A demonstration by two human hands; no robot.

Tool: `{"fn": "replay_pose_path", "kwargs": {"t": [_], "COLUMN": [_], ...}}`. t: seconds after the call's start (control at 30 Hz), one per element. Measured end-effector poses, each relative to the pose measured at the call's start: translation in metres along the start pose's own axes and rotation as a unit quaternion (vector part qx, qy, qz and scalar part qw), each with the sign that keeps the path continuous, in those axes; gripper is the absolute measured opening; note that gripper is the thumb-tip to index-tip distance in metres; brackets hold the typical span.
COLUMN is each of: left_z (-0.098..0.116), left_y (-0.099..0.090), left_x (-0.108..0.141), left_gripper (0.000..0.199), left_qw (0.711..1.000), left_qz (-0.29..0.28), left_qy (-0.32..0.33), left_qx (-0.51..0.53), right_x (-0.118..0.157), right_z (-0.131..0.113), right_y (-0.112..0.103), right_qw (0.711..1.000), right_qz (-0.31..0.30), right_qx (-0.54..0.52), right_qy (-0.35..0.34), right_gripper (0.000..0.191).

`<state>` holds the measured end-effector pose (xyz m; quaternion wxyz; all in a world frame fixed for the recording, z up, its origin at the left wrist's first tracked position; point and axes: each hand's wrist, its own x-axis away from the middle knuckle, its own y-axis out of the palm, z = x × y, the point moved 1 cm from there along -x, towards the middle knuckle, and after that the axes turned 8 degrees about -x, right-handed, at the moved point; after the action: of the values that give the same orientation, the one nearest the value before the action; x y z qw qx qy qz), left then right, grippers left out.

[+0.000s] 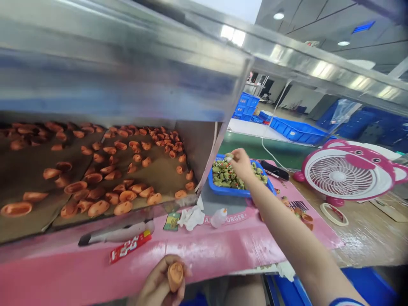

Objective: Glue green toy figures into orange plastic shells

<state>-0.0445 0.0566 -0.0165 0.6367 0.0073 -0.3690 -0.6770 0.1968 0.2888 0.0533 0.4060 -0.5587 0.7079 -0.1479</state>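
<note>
My left hand (162, 282), at the bottom centre, is closed around a small orange-brown hollow piece (175, 276) just past the table's front edge. My right hand (240, 163) reaches over a blue basket (216, 189) of small green pieces (223, 172) with red and white spots. Its fingers pinch a pale green piece (228, 157) above the basket's left half. Many orange hollow pieces (98, 208) lie scattered on the brown surface inside the metal housing at left.
A metal housing (127, 72) fills the upper left. On the pink mat (204, 250) are a red packet (130, 247), crumpled tissue (191, 217) and a small white bottle (219, 218). A pink fan (339, 176), tape roll (334, 214) and black object (274, 171) stand right.
</note>
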Motion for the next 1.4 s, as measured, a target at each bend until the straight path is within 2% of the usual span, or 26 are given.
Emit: {"fn": "replay_pose_path", "kwargs": {"t": [0.1,0.17,0.2,0.33,0.43,0.5,0.6,0.73,0.83,1.03,1.23,1.4], "left_z": [0.003,0.003,0.002,-0.007,-0.016,-0.021,-0.026,-0.030,-0.031,-0.032,-0.030,-0.030], "left_y": [0.010,0.015,0.018,0.029,0.037,0.042,0.046,0.048,0.049,0.051,0.052,0.051], "left_x": [0.009,0.013,0.016,0.026,0.035,0.040,0.044,0.048,0.048,0.048,0.048,0.046], "left_gripper": [0.014,0.010,0.009,0.007,0.007,0.010,0.013,0.011,0.010,0.013,0.015,0.017], "left_qw": [1.000,0.999,0.998,0.996,0.993,0.992,0.992,0.993,0.992,0.989,0.981,0.977], "left_qz": [-0.022,-0.048,-0.059,-0.092,-0.118,-0.126,-0.127,-0.120,-0.125,-0.141,-0.159,-0.169], "left_qy": [0.006,0.007,0.005,-0.008,-0.004,-0.001,-0.005,-0.015,-0.015,-0.034,-0.063,-0.074], "left_qx": [0.006,0.003,0.001,0.004,0.004,0.000,-0.007,-0.006,0.007,0.037,0.093,0.111], "right_x": [0.059,0.104,0.126,0.194,0.219,0.227,0.231,0.234,0.236,0.230,0.215,0.214], "right_z": [-0.011,-0.025,-0.034,-0.071,-0.091,-0.099,-0.111,-0.123,-0.125,-0.124,-0.124,-0.122], "right_y": [-0.027,-0.046,-0.055,-0.082,-0.091,-0.094,-0.097,-0.095,-0.092,-0.089,-0.096,-0.098], "right_qw": [0.999,0.997,0.997,0.989,0.976,0.969,0.964,0.951,0.942,0.938,0.958,0.964], "right_qz": [0.005,0.023,0.011,-0.106,-0.175,-0.189,-0.208,-0.260,-0.284,-0.261,-0.219,-0.201], "right_qx": [-0.052,-0.072,-0.071,-0.042,-0.088,-0.125,-0.103,-0.058,-0.055,-0.056,-0.042,-0.065], "right_qy": [-0.015,-0.035,-0.042,-0.095,-0.098,-0.097,-0.130,-0.156,-0.169,-0.222,-0.179,-0.164], "right_gripper": [0.029,0.029,0.028,0.035,0.037,0.030,0.020,0.026,0.021,0.015,0.016,0.014]}}
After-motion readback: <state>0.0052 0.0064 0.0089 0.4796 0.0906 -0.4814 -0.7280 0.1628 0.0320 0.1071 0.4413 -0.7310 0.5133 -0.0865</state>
